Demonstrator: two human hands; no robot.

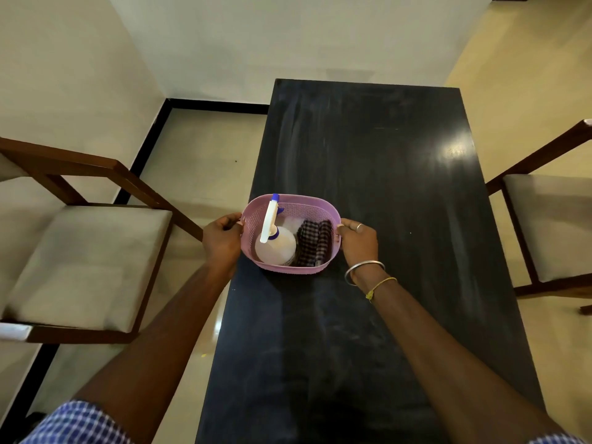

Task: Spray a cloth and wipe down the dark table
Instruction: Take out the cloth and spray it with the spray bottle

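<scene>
A pink plastic basket [293, 266] sits on the long dark table [378, 174], near its left edge. Inside the basket stands a clear spray bottle [275, 248] with a white and blue trigger head, and to its right lies a folded dark checked cloth [315, 243]. My left hand [222, 240] grips the basket's left handle. The right handle is held by my right hand [357, 240], which wears a ring and wrist bangles. The tabletop shows dusty smears.
A wooden chair with a beige cushion [86, 267] stands left of the table, and another chair [551, 225] stands on the right. The white wall lies beyond the table's far end. Pale tiled floor [198, 168] surrounds the table.
</scene>
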